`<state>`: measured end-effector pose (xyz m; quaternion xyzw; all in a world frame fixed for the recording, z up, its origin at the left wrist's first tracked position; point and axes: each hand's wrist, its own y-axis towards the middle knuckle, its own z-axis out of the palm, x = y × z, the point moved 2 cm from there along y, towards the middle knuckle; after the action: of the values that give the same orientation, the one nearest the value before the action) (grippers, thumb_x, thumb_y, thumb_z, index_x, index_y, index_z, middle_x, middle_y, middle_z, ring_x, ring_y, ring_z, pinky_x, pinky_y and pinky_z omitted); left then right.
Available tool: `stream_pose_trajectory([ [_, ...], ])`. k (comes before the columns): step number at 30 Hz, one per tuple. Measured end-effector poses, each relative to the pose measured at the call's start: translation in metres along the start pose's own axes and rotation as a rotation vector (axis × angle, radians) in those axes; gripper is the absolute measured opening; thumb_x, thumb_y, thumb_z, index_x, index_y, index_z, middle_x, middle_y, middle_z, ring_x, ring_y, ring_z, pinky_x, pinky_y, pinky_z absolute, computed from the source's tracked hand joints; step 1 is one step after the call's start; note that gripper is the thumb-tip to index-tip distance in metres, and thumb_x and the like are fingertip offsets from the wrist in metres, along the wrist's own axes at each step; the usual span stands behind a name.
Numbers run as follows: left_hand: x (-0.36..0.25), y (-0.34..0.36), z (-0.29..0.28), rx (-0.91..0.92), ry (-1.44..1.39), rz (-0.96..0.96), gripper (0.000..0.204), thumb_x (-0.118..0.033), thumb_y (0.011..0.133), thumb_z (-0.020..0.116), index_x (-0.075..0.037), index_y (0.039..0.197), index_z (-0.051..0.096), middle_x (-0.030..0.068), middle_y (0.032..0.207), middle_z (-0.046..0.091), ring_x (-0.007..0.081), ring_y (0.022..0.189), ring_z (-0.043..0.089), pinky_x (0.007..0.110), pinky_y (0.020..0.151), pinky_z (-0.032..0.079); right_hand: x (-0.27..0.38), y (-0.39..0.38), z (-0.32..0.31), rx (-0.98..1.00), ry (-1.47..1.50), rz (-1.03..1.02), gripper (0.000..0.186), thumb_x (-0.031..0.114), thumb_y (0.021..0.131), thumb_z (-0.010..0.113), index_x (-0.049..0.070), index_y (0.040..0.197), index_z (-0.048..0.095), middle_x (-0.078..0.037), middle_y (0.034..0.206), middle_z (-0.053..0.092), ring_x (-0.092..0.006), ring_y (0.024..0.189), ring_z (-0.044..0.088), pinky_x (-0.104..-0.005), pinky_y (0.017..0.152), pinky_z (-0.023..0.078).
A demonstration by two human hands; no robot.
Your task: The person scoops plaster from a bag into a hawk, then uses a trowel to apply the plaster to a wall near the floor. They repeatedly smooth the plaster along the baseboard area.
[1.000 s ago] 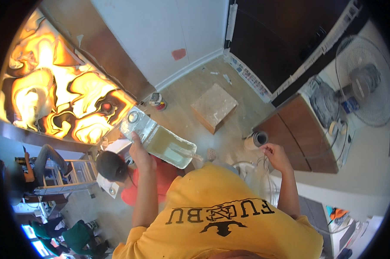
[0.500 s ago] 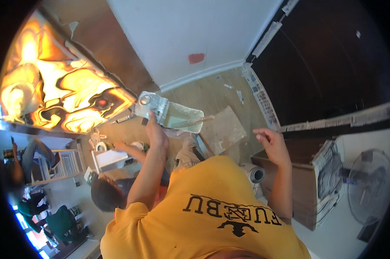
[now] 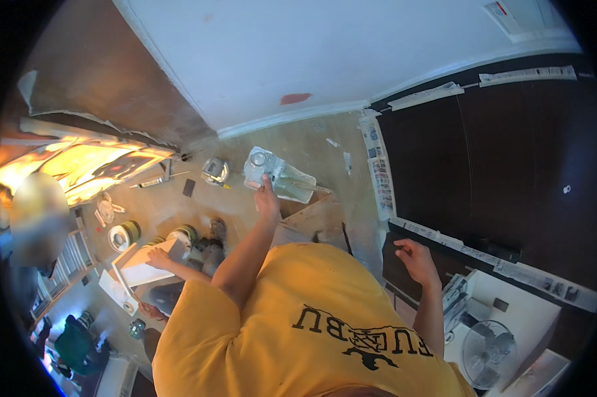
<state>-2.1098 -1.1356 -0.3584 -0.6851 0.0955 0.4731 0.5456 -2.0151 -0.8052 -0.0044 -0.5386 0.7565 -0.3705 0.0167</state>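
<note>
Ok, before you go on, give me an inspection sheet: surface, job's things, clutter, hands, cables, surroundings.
Surface: pale wood-look floor.
Job's things: pale tray, partly overlapping a brown box in view; contact unclear.
Clutter: pale scraps, round container and dark flat rectangle on the floor.
Hands: left hand grips the tray, thumb on top; right hand loosely curled, nothing seen in it.
Cables: nothing seen.
Surroundings: white wall with red patch; dark panel edged with newspaper strips; fan, lower right; another person's hand on a white panel.

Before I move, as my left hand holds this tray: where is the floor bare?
Floor shows bare between the tray and the baseboard, and between the pail and the boot. Crowded: around the white panel, tins and co-worker's hand.
</note>
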Motion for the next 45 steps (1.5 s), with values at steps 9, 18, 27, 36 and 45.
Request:
stream_pose_trajectory([
  [9,-0.017,0.020,0.033,-0.106,-0.042,-0.152,0.074,-0.060,0.100,0.045,0.009,0.114,0.068,0.0285,0.106,0.069,0.0371,0.105,0.065,0.044,0.093,0.046,0.034,0.173,-0.008,0.408,-0.139,-0.043,0.026,0.014,0.092,0.069,0.006,0.117,0.069,-0.003,0.075,0.061,-0.0098,0.064,0.053,-0.0297,0.060,0.046],
  [18,0.102,0.115,0.067,-0.453,-0.419,-0.205,0.067,-0.056,0.100,0.052,0.008,0.087,0.067,0.0140,0.086,0.063,0.0228,0.081,0.053,0.039,0.078,0.044,-0.025,0.437,0.081,0.479,-0.653,-0.295,0.035,0.027,0.091,0.070,0.005,0.119,0.068,-0.013,0.097,0.066,-0.0269,0.086,0.065,-0.0379,0.080,0.052],
  [27,0.212,0.252,0.080,-0.359,-0.802,-0.305,0.058,-0.054,0.102,0.051,0.000,0.118,0.062,0.0048,0.100,0.061,0.0165,0.086,0.051,0.033,0.085,0.041,-0.044,0.559,0.202,0.255,-0.838,-0.178,0.074,0.042,0.082,0.076,0.010,0.143,0.049,-0.023,0.137,0.050,-0.0410,0.125,0.053,-0.0482,0.102,0.047],
  [36,0.280,0.325,0.061,-0.437,-0.924,-0.288,0.058,-0.049,0.103,0.051,-0.001,0.135,0.053,0.0091,0.132,0.062,0.0188,0.120,0.057,0.035,0.108,0.040,-0.028,0.605,0.218,0.080,-0.772,-0.393,0.067,0.033,0.080,0.078,0.009,0.137,0.052,-0.022,0.141,0.047,-0.0417,0.129,0.049,-0.0493,0.105,0.044],
  [45,0.298,0.343,0.036,-0.634,-0.960,-0.097,0.051,-0.044,0.101,0.059,-0.002,0.129,0.057,0.0097,0.126,0.064,0.0213,0.112,0.062,0.035,0.100,0.047,-0.049,0.599,0.229,-0.125,-0.556,-0.623,0.062,0.027,0.080,0.077,0.011,0.136,0.054,-0.023,0.144,0.044,-0.0426,0.131,0.047,-0.0502,0.108,0.041],
])
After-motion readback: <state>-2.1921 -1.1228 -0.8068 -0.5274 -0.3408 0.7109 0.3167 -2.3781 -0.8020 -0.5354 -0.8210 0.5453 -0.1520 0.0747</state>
